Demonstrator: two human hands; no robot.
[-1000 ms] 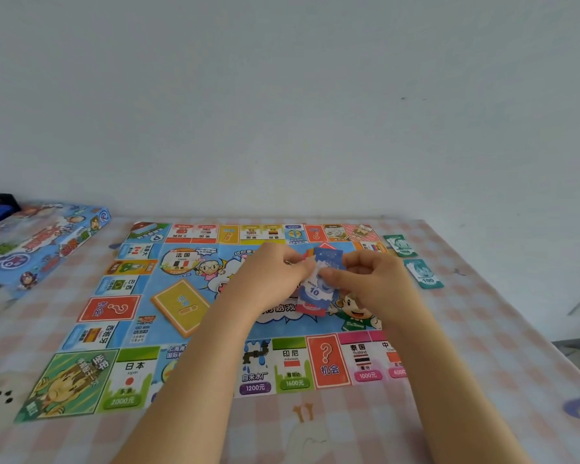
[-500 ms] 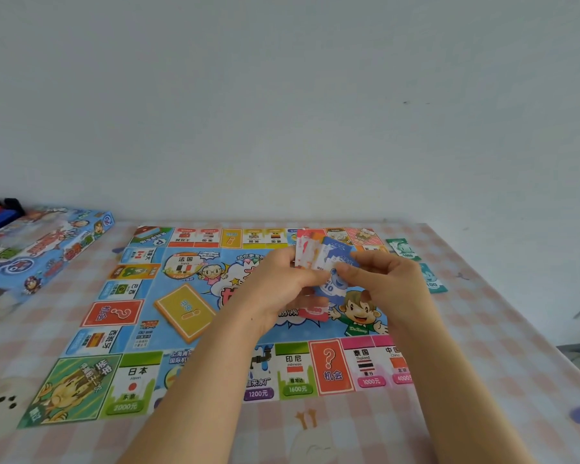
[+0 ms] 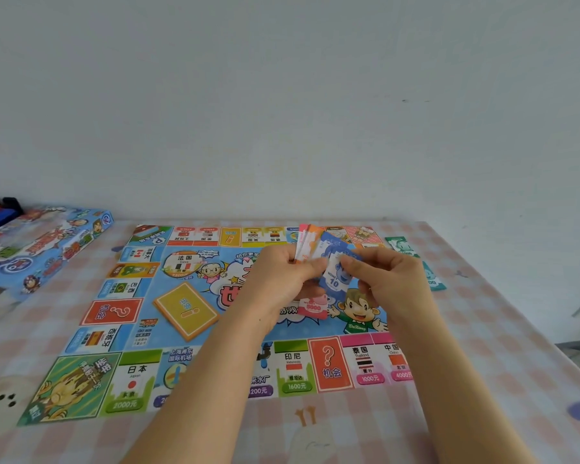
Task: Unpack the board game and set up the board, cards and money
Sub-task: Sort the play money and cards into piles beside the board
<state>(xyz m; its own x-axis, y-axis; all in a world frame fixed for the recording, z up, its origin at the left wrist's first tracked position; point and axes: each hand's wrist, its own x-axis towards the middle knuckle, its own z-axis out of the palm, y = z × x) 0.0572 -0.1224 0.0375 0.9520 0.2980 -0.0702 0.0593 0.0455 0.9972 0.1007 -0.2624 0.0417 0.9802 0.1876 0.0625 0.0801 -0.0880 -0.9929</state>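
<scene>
Both my left hand (image 3: 282, 279) and right hand (image 3: 394, 284) hold paper money (image 3: 310, 244) at frame centre, above the board (image 3: 131, 380): left grips the fan, right pinches a blue 10 note (image 3: 334, 283). Sorting denominations, I judge; next, that note needs its own pile near the green notes (image 3: 401, 246).

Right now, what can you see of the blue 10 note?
The 10 note looks like thin paper, blue with a white patch, a cartoon figure and "MONEY 10". It hangs tilted above the middle of the board, in front of the fanned pink and orange notes that the left hand holds. The right hand pinches its upper right part, hiding that corner.
</scene>
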